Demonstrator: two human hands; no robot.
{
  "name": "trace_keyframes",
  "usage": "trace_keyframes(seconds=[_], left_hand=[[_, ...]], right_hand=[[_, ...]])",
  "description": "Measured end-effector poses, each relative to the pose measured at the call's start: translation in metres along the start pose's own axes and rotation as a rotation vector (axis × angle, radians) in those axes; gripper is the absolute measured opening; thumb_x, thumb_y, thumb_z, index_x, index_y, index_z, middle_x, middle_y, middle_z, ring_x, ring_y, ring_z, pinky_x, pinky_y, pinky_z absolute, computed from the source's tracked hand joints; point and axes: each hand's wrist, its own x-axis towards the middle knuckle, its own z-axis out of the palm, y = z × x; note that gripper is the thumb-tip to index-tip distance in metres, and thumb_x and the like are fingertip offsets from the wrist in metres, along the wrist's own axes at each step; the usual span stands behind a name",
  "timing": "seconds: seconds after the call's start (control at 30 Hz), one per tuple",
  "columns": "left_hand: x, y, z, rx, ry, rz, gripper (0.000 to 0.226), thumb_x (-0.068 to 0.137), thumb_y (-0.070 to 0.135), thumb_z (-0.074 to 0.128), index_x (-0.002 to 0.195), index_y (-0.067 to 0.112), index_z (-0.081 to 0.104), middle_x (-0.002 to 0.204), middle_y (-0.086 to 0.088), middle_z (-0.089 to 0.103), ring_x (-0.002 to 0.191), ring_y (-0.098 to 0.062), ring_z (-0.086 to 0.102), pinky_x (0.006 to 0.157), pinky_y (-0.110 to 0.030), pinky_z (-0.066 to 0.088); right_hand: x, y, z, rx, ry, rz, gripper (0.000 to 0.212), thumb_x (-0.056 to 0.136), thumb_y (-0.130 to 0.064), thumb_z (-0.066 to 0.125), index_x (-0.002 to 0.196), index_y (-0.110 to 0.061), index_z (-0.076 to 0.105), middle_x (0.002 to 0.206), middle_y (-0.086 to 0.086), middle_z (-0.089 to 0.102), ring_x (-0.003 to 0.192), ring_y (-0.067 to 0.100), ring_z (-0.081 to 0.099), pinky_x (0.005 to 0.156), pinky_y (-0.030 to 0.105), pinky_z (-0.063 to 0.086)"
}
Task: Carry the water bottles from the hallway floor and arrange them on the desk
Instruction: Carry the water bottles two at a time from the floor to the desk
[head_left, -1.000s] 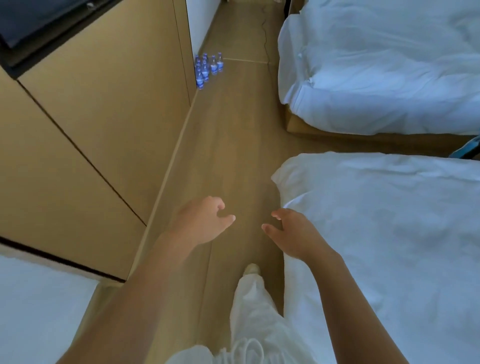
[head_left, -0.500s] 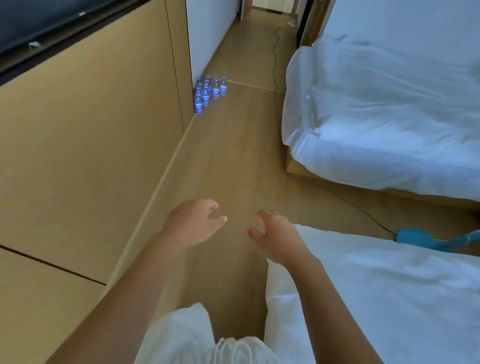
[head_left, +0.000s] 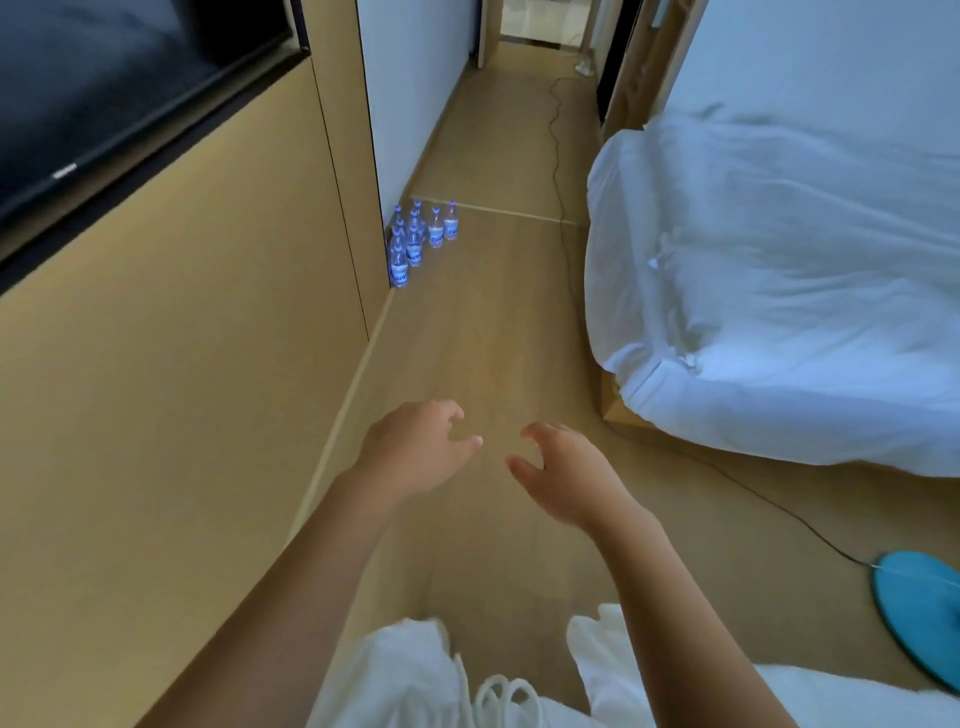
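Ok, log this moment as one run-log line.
phase: approach | water bottles: upright on hallway floor by the wall corner, untouched | left hand: open, holds nothing | right hand: open, holds nothing

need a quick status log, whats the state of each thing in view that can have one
water bottles: upright, capped, clustered on the floor by the wall corner, none picked up
left hand: empty, fingers loosely curled
right hand: empty, fingers loosely curled
television: screen dark
bed: white bedding rumpled
black cable: lying loose along the floor

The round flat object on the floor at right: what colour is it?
Teal blue; the round flat object shows in the head view.
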Motion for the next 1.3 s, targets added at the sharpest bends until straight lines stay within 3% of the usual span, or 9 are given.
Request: trace_keyframes(seconds=[0.3, 0.53, 0.8, 1.07, 1.3], left_hand=[[0.162, -0.011, -0.045, 0.019, -0.063, -0.023, 0.048, 0.085, 0.052, 0.056, 0.125, 0.026, 0.055, 0.121, 0.008, 0.061, 0.107, -0.016, 0.058, 0.081, -0.026, 0.043], [0.317, 0.006, -0.072, -0.007, -0.015, -0.030, 0.045, 0.085, 0.050, 0.058, 0.123, 0.024, 0.056, 0.121, 0.008, 0.061, 0.109, -0.015, 0.056, 0.077, -0.025, 0.037], [0.491, 0.049, -0.108, 0.003, 0.008, -0.079, 0.046, 0.086, 0.050, 0.056, 0.124, 0.024, 0.056, 0.120, 0.008, 0.061, 0.110, -0.016, 0.056, 0.081, -0.026, 0.041], [0.636, 0.044, -0.136, -0.047, -0.008, -0.162, 0.045, 0.086, 0.050, 0.057, 0.122, 0.024, 0.056, 0.121, 0.005, 0.060, 0.114, -0.020, 0.053, 0.094, -0.036, 0.045], [0.793, 0.027, -0.174, -0.053, -0.007, -0.143, 0.045, 0.088, 0.048, 0.054, 0.126, 0.022, 0.054, 0.124, 0.006, 0.058, 0.112, -0.015, 0.054, 0.089, -0.031, 0.044]], right_hand=[[0.165, 0.004, -0.037, 0.029, 0.008, 0.030, 0.046, 0.093, -0.039, 0.049, 0.132, -0.015, 0.048, 0.126, 0.004, 0.055, 0.113, 0.020, 0.053, 0.091, 0.034, 0.046], [0.317, 0.030, -0.076, 0.031, 0.017, 0.007, 0.046, 0.092, -0.040, 0.049, 0.130, -0.014, 0.049, 0.124, 0.005, 0.056, 0.111, 0.022, 0.054, 0.090, 0.035, 0.047], [0.499, 0.058, -0.145, 0.014, -0.006, -0.052, 0.046, 0.091, -0.039, 0.051, 0.130, -0.013, 0.050, 0.123, 0.007, 0.057, 0.112, 0.025, 0.053, 0.089, 0.033, 0.044], [0.648, 0.072, -0.180, 0.025, -0.062, -0.083, 0.046, 0.091, -0.039, 0.051, 0.130, -0.015, 0.050, 0.127, 0.004, 0.057, 0.114, 0.022, 0.053, 0.089, 0.030, 0.041], [0.810, 0.064, -0.206, 0.002, -0.079, -0.085, 0.046, 0.092, -0.039, 0.051, 0.131, -0.015, 0.048, 0.123, 0.006, 0.058, 0.111, 0.023, 0.054, 0.088, 0.032, 0.044]])
